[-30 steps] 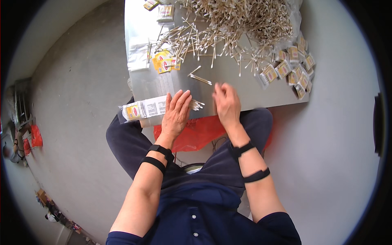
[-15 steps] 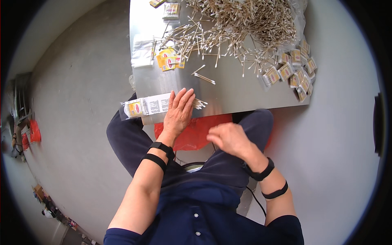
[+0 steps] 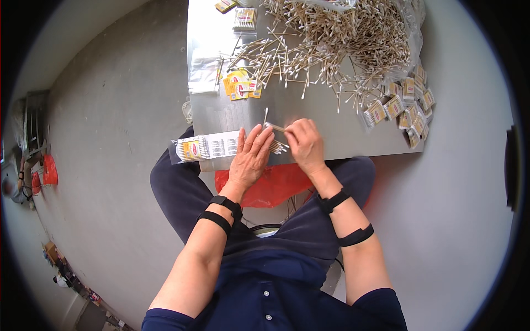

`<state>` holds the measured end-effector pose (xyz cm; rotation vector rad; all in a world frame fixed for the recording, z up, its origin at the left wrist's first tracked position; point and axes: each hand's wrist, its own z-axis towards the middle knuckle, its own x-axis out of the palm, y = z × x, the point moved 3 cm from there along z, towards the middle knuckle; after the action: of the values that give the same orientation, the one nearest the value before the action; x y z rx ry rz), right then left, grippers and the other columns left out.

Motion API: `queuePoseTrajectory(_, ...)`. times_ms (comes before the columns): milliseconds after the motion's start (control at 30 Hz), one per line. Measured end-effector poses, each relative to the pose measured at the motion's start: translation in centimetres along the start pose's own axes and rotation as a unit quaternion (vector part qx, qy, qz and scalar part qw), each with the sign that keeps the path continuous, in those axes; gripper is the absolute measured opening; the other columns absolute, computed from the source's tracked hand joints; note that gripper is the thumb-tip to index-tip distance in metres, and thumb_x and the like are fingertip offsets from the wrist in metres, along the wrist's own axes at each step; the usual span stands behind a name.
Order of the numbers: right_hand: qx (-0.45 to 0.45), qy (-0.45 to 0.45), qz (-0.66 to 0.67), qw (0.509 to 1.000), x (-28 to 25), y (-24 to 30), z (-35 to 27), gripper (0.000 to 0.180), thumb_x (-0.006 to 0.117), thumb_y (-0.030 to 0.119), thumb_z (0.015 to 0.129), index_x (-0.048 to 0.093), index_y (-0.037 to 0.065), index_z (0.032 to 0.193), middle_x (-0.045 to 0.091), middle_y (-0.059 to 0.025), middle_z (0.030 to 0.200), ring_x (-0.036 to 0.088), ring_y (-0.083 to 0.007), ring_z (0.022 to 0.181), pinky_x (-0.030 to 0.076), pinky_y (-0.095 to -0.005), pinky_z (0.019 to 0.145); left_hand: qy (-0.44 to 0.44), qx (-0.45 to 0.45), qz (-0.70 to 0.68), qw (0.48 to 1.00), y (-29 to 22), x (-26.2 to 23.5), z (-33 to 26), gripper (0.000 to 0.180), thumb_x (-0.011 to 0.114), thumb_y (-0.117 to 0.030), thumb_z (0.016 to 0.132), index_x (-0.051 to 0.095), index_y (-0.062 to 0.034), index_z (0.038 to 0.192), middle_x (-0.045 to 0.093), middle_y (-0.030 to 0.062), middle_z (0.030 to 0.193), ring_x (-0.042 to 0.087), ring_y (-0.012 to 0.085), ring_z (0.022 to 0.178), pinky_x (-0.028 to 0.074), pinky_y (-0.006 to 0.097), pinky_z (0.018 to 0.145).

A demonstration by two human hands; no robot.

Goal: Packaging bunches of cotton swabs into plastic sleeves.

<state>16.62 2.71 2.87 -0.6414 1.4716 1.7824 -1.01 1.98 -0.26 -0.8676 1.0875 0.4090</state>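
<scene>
My left hand (image 3: 251, 159) lies flat with fingers outstretched at the table's near edge. Beneath it is a white printed strip (image 3: 222, 144), joined to or overlapping a clear packet of cotton swabs (image 3: 191, 149) with a yellow label. The ends of several cotton swabs (image 3: 280, 147) stick out past its fingers on the right. My right hand (image 3: 307, 144) is closed, pinching a cotton swab (image 3: 277, 128) whose tip reaches toward the left fingertips; whether it pinches more than one I cannot tell. Another loose swab (image 3: 266, 115) points away just beyond.
A large heap of cotton swabs (image 3: 353, 38) in a clear bag covers the back right of the metal table (image 3: 331, 129). Filled packets (image 3: 411, 113) pile up at the right edge. Yellow cards (image 3: 238, 90) and clear bags (image 3: 204, 74) lie at the left.
My right hand has moved up from over my lap to the table and now pinches a swab there. My left hand stays flat on the strip. The view has shifted slightly.
</scene>
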Motion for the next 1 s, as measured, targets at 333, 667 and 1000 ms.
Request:
queuePoseTrajectory(333, -0.2, 0.112, 0.027, 0.973, 3.1, 2.5, 5.7, 0.019, 0.061, 0.007, 0.081, 0.067, 0.01, 0.099, 0.061, -0.0044, 0.11, 0.062, -0.0243, 0.103, 0.052, -0.0351, 0.082, 0.033, -0.001, 0.017, 0.999, 0.2, 0.6, -0.2, 0.056, 0.059, -0.012, 0.09, 0.046, -0.0101, 0.145, 0.038, 0.0022, 0.155, 0.03, 0.0257, 0.147, 0.015, 0.055, 0.123)
queuePoseTrajectory(667, -0.037, 0.026, -0.016, 0.999, -0.7, -2.3, 3.9, 0.008, 0.063, 0.003, 0.083, 0.057, 0.004, 0.087, 0.058, -0.0102, 0.095, 0.061, -0.0312, 0.089, 0.05, -0.0421, 0.075, 0.017, -0.002, 0.013, 1.0, -0.2, 0.0, -0.1, 0.058, 0.064, -0.007, 0.084, 0.051, -0.0092, 0.141, 0.044, 0.001, 0.15, 0.036, 0.0242, 0.143, 0.018, 0.053, 0.123)
queuePoseTrajectory(1000, 0.159, -0.11, 0.001, 0.981, -1.8, -2.0, 4.5, 0.018, 0.073, 0.019, 0.086, 0.06, 0.007, 0.089, 0.059, -0.0087, 0.088, 0.062, -0.0306, 0.079, 0.05, -0.0431, 0.067, 0.031, 0.005, 0.03, 0.999, 0.2, 0.4, 0.0, 0.056, 0.061, -0.011, 0.088, 0.049, -0.0102, 0.143, 0.04, 0.0001, 0.154, 0.033, 0.0239, 0.145, 0.018, 0.052, 0.124)
